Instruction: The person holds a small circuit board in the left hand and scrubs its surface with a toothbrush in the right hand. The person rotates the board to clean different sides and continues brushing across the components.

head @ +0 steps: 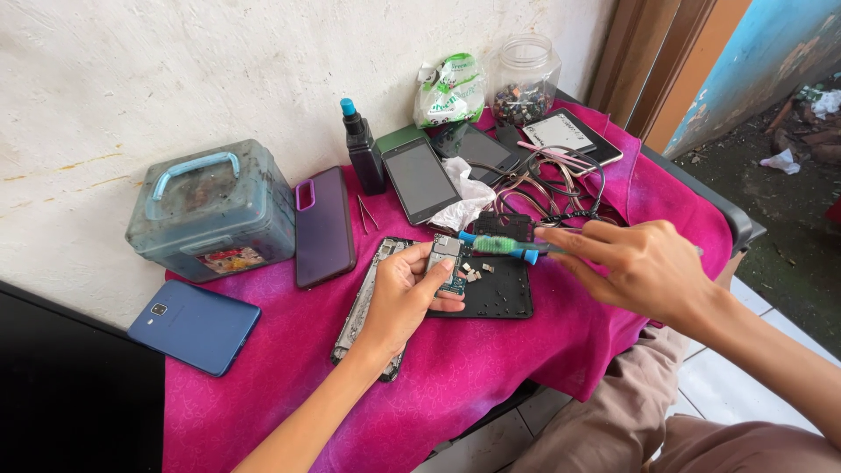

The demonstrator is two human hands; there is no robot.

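The left hand [405, 298] gripped a small circuit board [446, 259] between thumb and fingers, near the middle of the table [740, 223]. Under the wrist lay an opened phone frame [368, 298], running toward the front edge. The right hand [644, 267] was closed around a screwdriver [499, 246] with a green grip and blue ends, its shaft lying level just above the board.

Beside the board sat a black mat [495, 293] with a few loose small parts [474, 273]. Behind it, cables [552, 188] coiled beside crumpled white plastic [464, 197]. Tweezers [366, 213] lay on the pink cloth [473, 368] between a dark phone [323, 225] and a grey-screened phone [420, 180]. A dark bottle [362, 149] with a blue cap stood at the back edge by the wall. Toward the back right corner stood a clear jar [524, 79], a green-and-white bag [449, 90] and a tablet [574, 133]. A grey box [210, 210] with a blue handle sat at the back left, and a blue phone [194, 325] lay face down at the left edge.
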